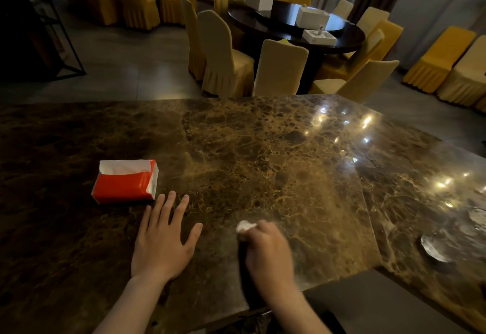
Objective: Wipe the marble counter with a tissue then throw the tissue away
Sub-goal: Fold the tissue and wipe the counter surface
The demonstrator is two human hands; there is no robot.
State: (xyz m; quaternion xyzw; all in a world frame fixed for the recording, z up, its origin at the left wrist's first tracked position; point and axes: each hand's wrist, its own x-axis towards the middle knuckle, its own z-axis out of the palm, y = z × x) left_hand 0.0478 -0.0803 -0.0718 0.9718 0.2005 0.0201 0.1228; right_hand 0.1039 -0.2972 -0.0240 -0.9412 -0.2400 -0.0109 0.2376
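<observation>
Two hands work the brown marble counter: the left hand lies flat, fingers spread, while the right hand is closed around one crumpled white tissue, pressing it to the stone near the front edge. One red tissue pack sits left, just beyond the left fingertips. Far behind, a dark round table stands ringed by yellow-covered chairs.

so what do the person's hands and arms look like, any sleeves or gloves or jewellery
Both are bare: the left hand and right hand wear no gloves, and no rings, watch or bracelet show. The forearms are uncovered to the bottom of the frame, with no sleeve in view. The right hand is slightly motion-blurred.
</observation>
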